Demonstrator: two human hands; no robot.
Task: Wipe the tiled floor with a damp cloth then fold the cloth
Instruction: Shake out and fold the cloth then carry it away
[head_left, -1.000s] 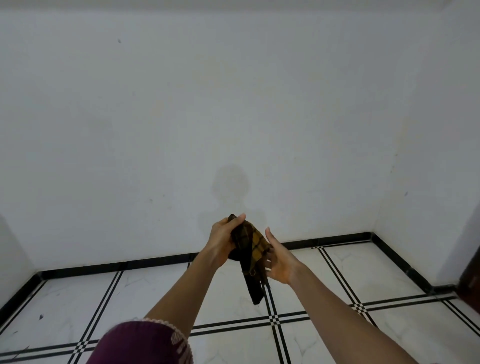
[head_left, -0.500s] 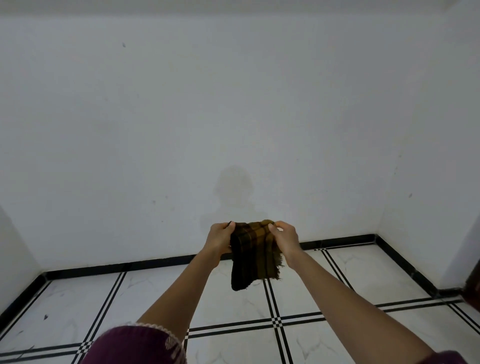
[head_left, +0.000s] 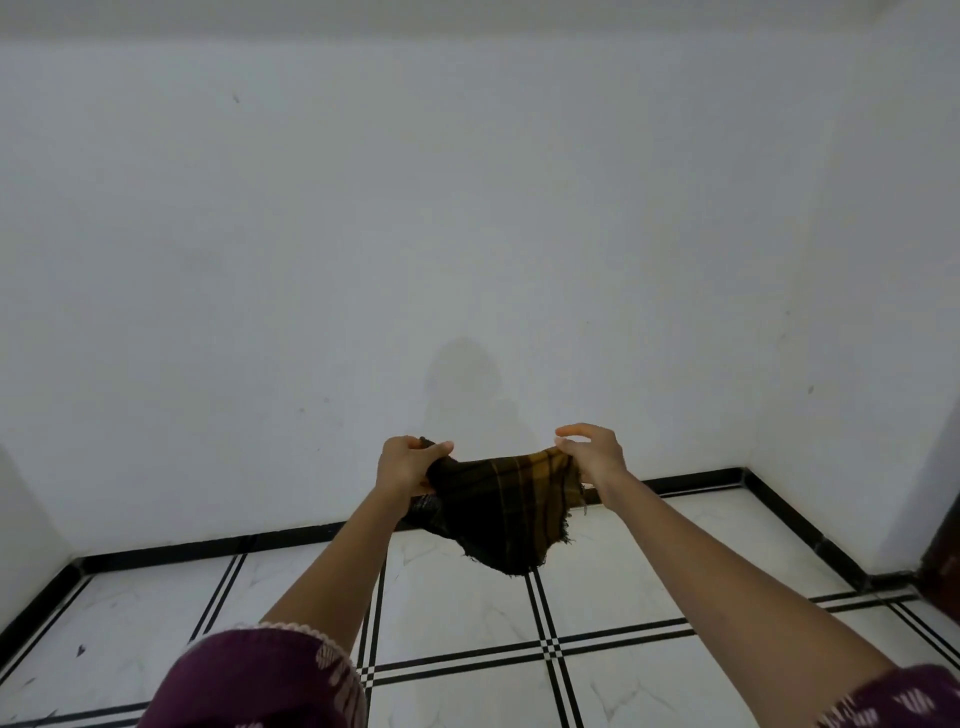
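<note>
A dark brown and yellow checked cloth (head_left: 506, 506) hangs in the air between my two hands, stretched along its top edge, with its lower part drooping to a ragged point. My left hand (head_left: 408, 465) grips the cloth's left corner in a closed fist. My right hand (head_left: 595, 457) pinches the right corner with thumb and fingers, the other fingers spread above. Below lies the white tiled floor (head_left: 618, 691) with black double lines.
A plain white wall (head_left: 467, 234) stands ahead, with a black skirting strip (head_left: 208, 548) along its base. A second wall meets it in the corner at right (head_left: 750, 467). A dark brown edge (head_left: 943, 556) shows at the far right.
My hands have moved apart, and the cloth has gone from a bunched, hanging bundle to being spread wide between them. Both arms have lifted slightly.
</note>
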